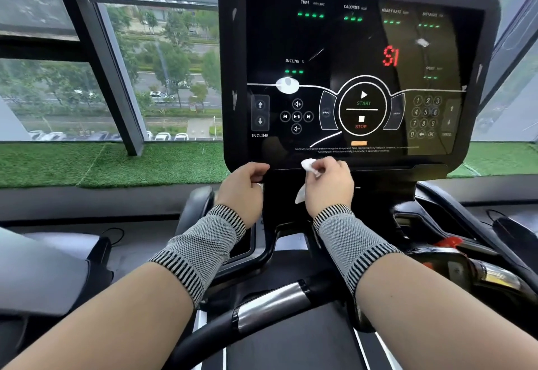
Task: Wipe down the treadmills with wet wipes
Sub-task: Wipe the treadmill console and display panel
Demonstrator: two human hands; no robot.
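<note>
Left hand (243, 184), left of frame centre, gripped the lower-left edge of the treadmill console (358, 69) with curled fingers. Right hand (329, 186), just right of it at frame centre, pinched a crumpled white wet wipe (308, 165) against the console's bottom rim — one end above the fingers, the other hanging below the palm. Both wrists wore grey knit sleeves (203, 250); display read "S1" — upper right.

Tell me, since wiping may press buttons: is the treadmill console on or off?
On. The console shows lit green dashes under TIME and CALORIES and a red readout.
</note>
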